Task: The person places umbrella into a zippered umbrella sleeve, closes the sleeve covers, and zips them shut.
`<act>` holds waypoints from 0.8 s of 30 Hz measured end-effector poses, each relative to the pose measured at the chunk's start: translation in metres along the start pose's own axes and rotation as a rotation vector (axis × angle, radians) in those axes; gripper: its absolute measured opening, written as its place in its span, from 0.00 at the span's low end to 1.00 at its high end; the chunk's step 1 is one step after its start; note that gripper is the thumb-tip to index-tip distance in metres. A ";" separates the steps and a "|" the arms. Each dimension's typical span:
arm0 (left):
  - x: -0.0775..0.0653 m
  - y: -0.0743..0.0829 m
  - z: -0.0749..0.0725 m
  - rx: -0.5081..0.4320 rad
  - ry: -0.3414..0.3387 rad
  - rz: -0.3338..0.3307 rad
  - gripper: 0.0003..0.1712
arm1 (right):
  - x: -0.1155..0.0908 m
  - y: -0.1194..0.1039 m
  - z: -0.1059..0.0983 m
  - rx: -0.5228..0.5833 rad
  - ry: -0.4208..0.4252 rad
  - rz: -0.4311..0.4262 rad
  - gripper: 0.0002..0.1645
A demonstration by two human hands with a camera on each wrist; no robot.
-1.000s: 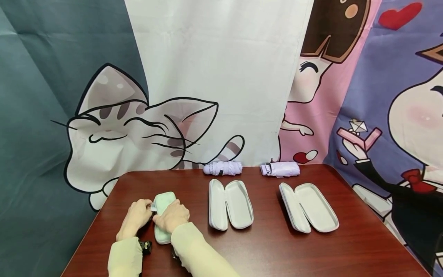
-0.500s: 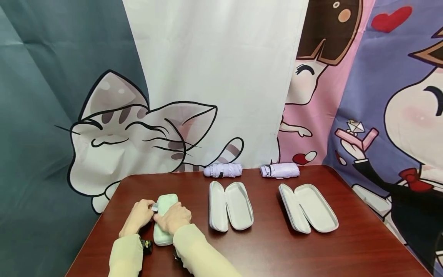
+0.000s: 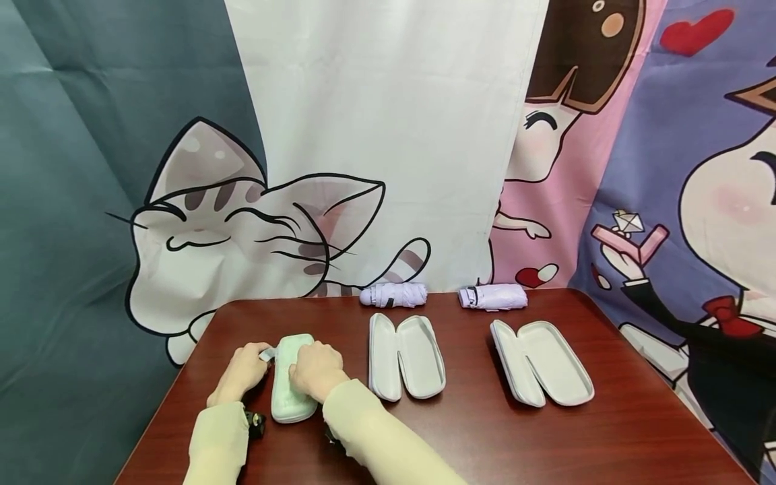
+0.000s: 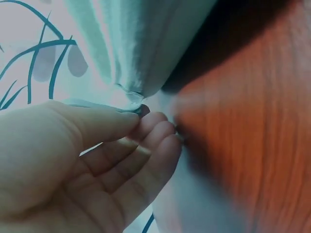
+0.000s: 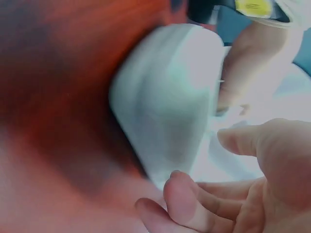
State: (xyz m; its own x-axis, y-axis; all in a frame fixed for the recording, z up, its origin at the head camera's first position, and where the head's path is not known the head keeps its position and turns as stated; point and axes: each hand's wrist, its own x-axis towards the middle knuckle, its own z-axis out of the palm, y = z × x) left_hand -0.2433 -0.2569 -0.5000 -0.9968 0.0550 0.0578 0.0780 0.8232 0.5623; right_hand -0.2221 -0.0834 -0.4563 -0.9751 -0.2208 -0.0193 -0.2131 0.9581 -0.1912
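A mint-green oblong hard case (image 3: 291,397) lies closed on the left part of the table. At its left edge my left hand (image 3: 245,369) pinches a small grey fabric tab (image 4: 131,99) between thumb and index finger, the other fingers loosely bent below. My right hand (image 3: 318,369) is over the case's right side, partly covering its top. In the right wrist view, the thumb and fingers stand apart, with fingertips (image 5: 179,194) right at the near end of the case and the thumb away from its surface. My left hand shows behind the case there.
Two light grey cases lie unfolded to the right, one in the middle (image 3: 424,360) and one farther right (image 3: 560,367). Two folded lilac umbrellas, a left one (image 3: 397,295) and a right one (image 3: 497,297), lie along the back edge of the brown table (image 3: 461,438). A cartoon-printed curtain (image 3: 388,135) hangs behind.
My right hand has shifted right across the case, its thumb leaving the left edge and uncovering more of the top. My left hand stays by the tab.
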 end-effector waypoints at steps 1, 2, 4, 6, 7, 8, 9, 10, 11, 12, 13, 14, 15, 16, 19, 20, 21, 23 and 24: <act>0.000 0.000 -0.001 -0.010 -0.009 -0.008 0.19 | -0.001 0.002 -0.005 -0.004 0.003 -0.023 0.18; -0.001 0.000 -0.003 -0.019 -0.016 -0.010 0.18 | -0.001 0.004 -0.011 -0.008 0.009 -0.047 0.18; -0.002 0.000 -0.006 -0.023 -0.020 -0.010 0.18 | -0.002 0.010 -0.023 -0.007 0.014 -0.086 0.17; -0.004 0.002 -0.011 -0.012 -0.006 -0.001 0.19 | -0.002 0.017 -0.034 -0.012 0.017 -0.123 0.17; -0.005 0.003 -0.013 -0.001 0.001 0.004 0.20 | -0.002 0.022 -0.039 -0.016 0.022 -0.144 0.17; -0.006 0.004 -0.016 0.010 0.009 0.004 0.21 | -0.002 0.027 -0.044 -0.019 0.031 -0.168 0.17; -0.007 0.005 -0.018 0.022 0.020 0.000 0.22 | -0.001 0.033 -0.049 -0.020 0.042 -0.194 0.17; -0.009 0.007 -0.020 0.027 0.031 -0.007 0.22 | 0.000 0.039 -0.053 -0.025 0.061 -0.221 0.16; -0.010 0.008 -0.021 0.030 0.041 -0.016 0.23 | 0.001 0.045 -0.057 -0.027 0.077 -0.245 0.16; -0.011 0.009 -0.023 0.032 0.050 -0.025 0.23 | 0.002 0.052 -0.060 -0.027 0.093 -0.266 0.15; -0.012 0.010 -0.024 0.035 0.062 -0.032 0.23 | 0.003 0.059 -0.065 -0.029 0.108 -0.284 0.14; -0.013 0.011 -0.024 0.035 0.077 -0.038 0.23 | 0.004 0.065 -0.068 -0.032 0.119 -0.300 0.14; -0.013 0.013 -0.024 0.036 0.096 -0.040 0.23 | 0.006 0.072 -0.072 -0.032 0.127 -0.312 0.14; -0.014 0.015 -0.024 0.038 0.114 -0.038 0.23 | 0.008 0.078 -0.075 -0.037 0.135 -0.318 0.14; -0.016 0.023 -0.024 0.031 0.173 -0.013 0.23 | 0.013 0.096 -0.085 -0.036 0.141 -0.330 0.13; -0.016 0.026 -0.024 0.021 0.196 -0.004 0.22 | 0.016 0.102 -0.087 -0.032 0.142 -0.334 0.13; -0.016 0.030 -0.024 0.015 0.221 0.006 0.22 | 0.018 0.107 -0.089 -0.022 0.143 -0.337 0.13; -0.015 0.038 -0.023 0.005 0.264 0.022 0.21 | 0.024 0.117 -0.092 -0.006 0.148 -0.344 0.11; -0.015 0.042 -0.022 -0.001 0.280 0.028 0.21 | 0.028 0.122 -0.092 -0.002 0.148 -0.348 0.11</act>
State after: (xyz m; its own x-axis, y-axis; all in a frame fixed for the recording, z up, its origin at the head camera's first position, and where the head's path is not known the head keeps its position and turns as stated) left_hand -0.2247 -0.2360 -0.4594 -0.9508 -0.0806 0.2992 0.1059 0.8229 0.5582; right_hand -0.2810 0.0446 -0.3898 -0.8424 -0.5048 0.1884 -0.5334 0.8307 -0.1595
